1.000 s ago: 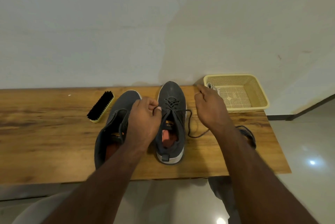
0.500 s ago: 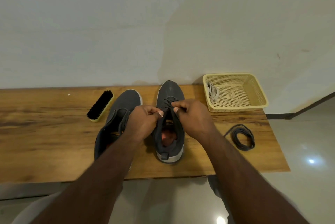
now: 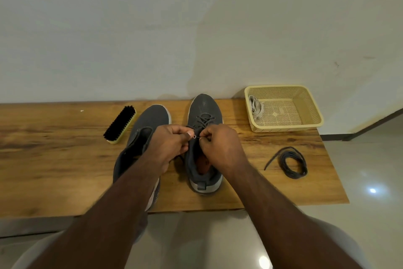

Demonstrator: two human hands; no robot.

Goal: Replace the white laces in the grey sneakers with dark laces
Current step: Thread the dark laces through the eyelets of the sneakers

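Both hands, left hand [image 3: 172, 141] and right hand [image 3: 220, 143], pinch dark lace [image 3: 204, 121] over right sneaker [image 3: 204, 107].

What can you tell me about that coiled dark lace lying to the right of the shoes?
The spare dark lace is a thin, round, charcoal cord, wound into a loose coil of several loops. One free end trails out toward the left. It lies flat on the wooden table, nearer the person than the yellow basket, and apart from it. Neither hand touches it.

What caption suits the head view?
Both hands, left and right, thread a dark lace through the right grey sneaker.
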